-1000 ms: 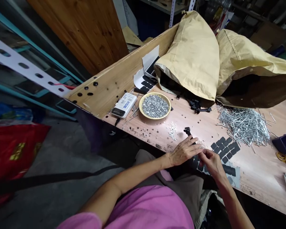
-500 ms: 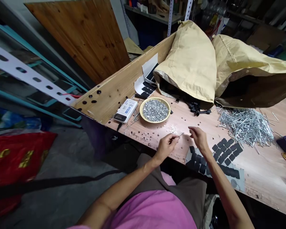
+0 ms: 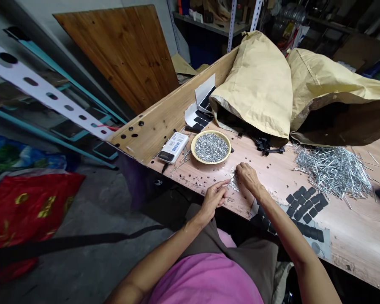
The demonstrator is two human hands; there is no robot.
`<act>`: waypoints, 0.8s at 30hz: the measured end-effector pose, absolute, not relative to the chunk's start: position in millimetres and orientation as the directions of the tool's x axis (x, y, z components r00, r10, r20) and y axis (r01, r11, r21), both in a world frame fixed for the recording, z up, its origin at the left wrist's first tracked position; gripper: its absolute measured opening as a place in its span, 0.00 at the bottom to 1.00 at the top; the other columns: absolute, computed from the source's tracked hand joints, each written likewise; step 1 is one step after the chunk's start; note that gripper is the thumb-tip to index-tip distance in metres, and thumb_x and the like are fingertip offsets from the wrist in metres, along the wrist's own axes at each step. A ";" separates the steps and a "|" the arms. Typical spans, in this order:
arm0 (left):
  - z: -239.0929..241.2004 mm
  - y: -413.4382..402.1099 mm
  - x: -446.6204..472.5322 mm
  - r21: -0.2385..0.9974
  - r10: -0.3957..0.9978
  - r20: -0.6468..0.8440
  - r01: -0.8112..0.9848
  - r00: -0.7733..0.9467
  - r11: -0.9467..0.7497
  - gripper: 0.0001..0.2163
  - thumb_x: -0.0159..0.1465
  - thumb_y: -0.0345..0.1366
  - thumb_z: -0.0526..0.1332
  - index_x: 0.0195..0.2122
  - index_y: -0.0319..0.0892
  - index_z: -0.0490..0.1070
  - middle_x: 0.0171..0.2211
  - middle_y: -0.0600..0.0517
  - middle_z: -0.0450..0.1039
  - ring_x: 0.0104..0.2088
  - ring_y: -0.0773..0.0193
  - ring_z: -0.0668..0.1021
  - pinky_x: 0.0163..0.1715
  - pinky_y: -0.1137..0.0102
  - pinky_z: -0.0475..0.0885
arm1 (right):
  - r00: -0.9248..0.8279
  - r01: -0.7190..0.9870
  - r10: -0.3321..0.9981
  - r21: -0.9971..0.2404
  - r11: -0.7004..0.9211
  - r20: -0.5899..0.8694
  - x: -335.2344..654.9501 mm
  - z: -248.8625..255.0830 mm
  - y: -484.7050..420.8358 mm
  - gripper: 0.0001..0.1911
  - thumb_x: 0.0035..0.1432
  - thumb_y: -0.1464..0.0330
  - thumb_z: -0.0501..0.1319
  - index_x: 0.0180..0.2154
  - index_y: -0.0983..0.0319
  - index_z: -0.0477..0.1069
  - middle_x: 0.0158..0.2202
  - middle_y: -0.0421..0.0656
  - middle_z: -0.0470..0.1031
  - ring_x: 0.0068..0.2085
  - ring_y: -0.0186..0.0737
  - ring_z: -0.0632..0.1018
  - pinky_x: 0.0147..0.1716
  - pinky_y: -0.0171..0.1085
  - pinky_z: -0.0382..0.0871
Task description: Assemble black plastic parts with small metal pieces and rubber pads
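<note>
My left hand (image 3: 214, 196) is pinched around a long thin metal pin (image 3: 229, 182), whose tip points up and away from me. Just right of it, my right hand (image 3: 247, 176) reaches down with its fingers together at a small pile of silvery nut-like pieces (image 3: 234, 184) on the table. Whether a piece is between those fingertips is hidden. A yellow bowl (image 3: 194, 153) full of the same kind of small metal pieces (image 3: 210, 147) stands behind both hands.
A heap of long metal pins (image 3: 335, 171) lies right, with black pads (image 3: 307, 203) nearer me. Two paper sacks (image 3: 253, 84) stand at the back, one spilling black parts (image 3: 267, 145). A white digital scale (image 3: 173, 147) sits left of the bowl, beside a wooden board edge (image 3: 177, 101).
My right hand has moved left and down from beside the pin to the small pile. My left hand still grips the pin. The view has shifted slightly left.
</note>
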State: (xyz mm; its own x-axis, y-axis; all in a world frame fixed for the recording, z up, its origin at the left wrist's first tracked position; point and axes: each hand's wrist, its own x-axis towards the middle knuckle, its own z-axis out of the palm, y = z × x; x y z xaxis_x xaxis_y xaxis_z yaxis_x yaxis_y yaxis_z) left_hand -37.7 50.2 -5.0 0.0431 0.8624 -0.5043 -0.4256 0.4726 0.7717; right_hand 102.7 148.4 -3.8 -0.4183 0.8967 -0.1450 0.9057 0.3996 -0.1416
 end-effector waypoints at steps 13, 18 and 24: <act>14.6 46.9 -7.6 0.785 0.873 -0.423 -0.383 0.243 0.487 0.28 0.50 0.47 0.67 0.49 0.35 0.73 0.17 0.61 0.58 0.15 0.79 0.55 0.14 0.78 0.45 | 0.168 0.146 0.984 -0.989 0.036 0.061 119.4 8.7 65.1 0.10 0.50 0.63 0.62 0.33 0.59 0.65 0.31 0.40 0.74 0.35 0.37 0.77 0.36 0.38 0.72; 18.6 43.6 -1.1 0.803 0.872 -0.404 -0.349 0.277 0.483 0.29 0.49 0.47 0.67 0.48 0.34 0.73 0.18 0.61 0.58 0.17 0.78 0.57 0.15 0.79 0.46 | 0.227 0.089 0.971 -0.995 0.052 0.071 126.9 12.1 53.3 0.11 0.49 0.63 0.64 0.33 0.59 0.64 0.31 0.40 0.75 0.35 0.38 0.78 0.37 0.39 0.73; 21.0 40.6 3.6 0.812 0.860 -0.384 -0.321 0.336 0.488 0.29 0.50 0.46 0.67 0.50 0.34 0.72 0.17 0.62 0.55 0.16 0.79 0.54 0.14 0.79 0.46 | 0.289 0.093 0.953 -0.994 0.063 0.087 133.8 11.6 43.3 0.13 0.49 0.60 0.64 0.34 0.58 0.64 0.31 0.41 0.76 0.35 0.38 0.78 0.37 0.40 0.74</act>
State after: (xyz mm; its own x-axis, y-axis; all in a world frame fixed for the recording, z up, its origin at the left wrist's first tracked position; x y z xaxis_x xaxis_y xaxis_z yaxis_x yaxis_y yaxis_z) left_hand 3.6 40.6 21.0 0.3356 0.8602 -0.3839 -0.3213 0.4876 0.8118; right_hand 133.8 43.3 11.6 0.2888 0.9534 0.0875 0.0934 0.0629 -0.9936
